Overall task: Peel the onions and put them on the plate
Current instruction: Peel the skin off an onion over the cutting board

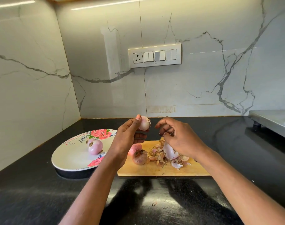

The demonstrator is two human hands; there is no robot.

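My left hand (pixel 130 135) grips the peeled onion (pixel 144 122); my right hand (pixel 179 138), fingers curled, seems to hold a peel strip (pixel 169 151). I should drop it on the cutting board (pixel 162 170), then set the onion gently on the floral plate (pixel 70 153).

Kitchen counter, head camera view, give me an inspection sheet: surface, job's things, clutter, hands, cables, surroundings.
Surface: black counter with a wooden cutting board on it.
Job's things: floral plate holds two peeled onions; unpeeled onions lie on the board; one peeled onion is in hand.
Clutter: onion skins piled on the board.
Hands: left hand holds the peeled onion above the board; right hand grips loose skin over the pile.
Cables: nothing seen.
Surroundings: marble-patterned wall, switch panel, steel stand at right.
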